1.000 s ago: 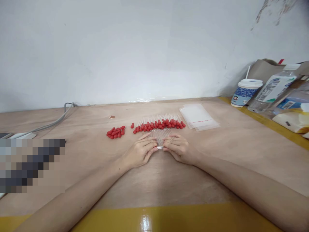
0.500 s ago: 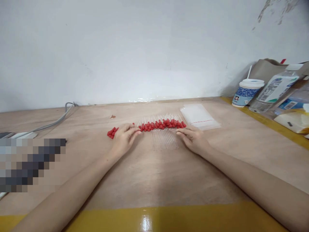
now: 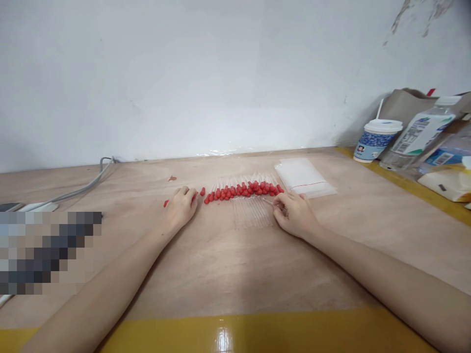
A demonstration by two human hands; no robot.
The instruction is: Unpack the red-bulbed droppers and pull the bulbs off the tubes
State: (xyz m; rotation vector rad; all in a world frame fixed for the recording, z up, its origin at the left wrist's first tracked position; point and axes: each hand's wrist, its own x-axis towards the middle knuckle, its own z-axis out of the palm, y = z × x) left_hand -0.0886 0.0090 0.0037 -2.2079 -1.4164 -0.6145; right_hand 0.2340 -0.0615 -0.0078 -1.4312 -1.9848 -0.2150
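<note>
My left hand (image 3: 180, 207) is closed at the left, fingertips curled down on red rubber bulbs; a bit of red shows at the fingers. Another loose red bulb (image 3: 202, 191) lies just right of it. In my right hand (image 3: 295, 214) I pinch a thin clear glass tube (image 3: 267, 200), its end pointing left. Between the hands lies a row of glass droppers with red rubber bulbs (image 3: 235, 190), their tubes pointing away to the back. Right in front of that row, bare clear glass tubes (image 3: 252, 213) lie side by side.
Clear plastic zip bags (image 3: 305, 176) lie behind my right hand. At the right stand a paper cup (image 3: 377, 141) with a straw and a plastic bottle (image 3: 415, 135). A grey cable (image 3: 86, 185) and a blurred-out patch are at the left. A wall closes off the back.
My left hand has drawn back left from the end of the dropper row to the loose bulbs, uncovering the row's left end. My right hand has shifted slightly, still pinching a tube.
</note>
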